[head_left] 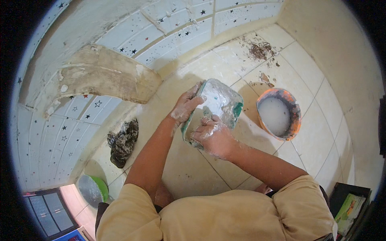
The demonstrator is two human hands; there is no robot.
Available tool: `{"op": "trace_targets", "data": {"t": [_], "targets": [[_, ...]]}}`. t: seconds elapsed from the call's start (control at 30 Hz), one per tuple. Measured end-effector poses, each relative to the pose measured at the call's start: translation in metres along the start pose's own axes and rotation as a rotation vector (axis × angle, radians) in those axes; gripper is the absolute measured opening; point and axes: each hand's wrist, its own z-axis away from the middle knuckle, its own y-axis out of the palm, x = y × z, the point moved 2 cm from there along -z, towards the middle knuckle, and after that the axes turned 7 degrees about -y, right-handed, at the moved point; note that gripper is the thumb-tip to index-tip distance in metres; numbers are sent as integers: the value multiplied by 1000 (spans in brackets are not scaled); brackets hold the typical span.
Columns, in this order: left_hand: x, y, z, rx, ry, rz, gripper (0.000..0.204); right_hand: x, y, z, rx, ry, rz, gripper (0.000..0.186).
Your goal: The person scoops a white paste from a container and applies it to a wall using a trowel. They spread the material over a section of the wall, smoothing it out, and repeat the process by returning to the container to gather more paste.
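My left hand (187, 105) is wrapped round the left rim of a green plastic tub (238, 109), tilting it above the tiled floor. White paste (218, 98) coats the tub's inside and lies thick toward its far end. Inside the near part of the tub is my right hand (214, 139), its fingers curled and smeared with white. Whatever those fingers may hold is hidden beneath them. To the right stands an orange bucket (296, 120) with grey smears on its inner wall. Cloudy whitish liquid (274, 115) fills its lower part.
A crumpled black plastic bag (124, 142) lies on the left floor, with a green-rimmed container (101, 188) nearer me. Brown debris (261, 51) is scattered at the far right. Star-patterned wall tiles (177, 44) surround a bare brownish wall patch (106, 80). A dark box (348, 209) stands at lower right.
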Motion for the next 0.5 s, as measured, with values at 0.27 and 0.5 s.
{"op": "trace_targets", "data": {"t": [0.27,0.5], "targets": [[-1,-2,7,-102,109,51,73,-45,-36,-4,-18,680,-54,20],[23,35,12,-131,211,-94,82,-65,-13,3,-352,864,-88,24]]}}
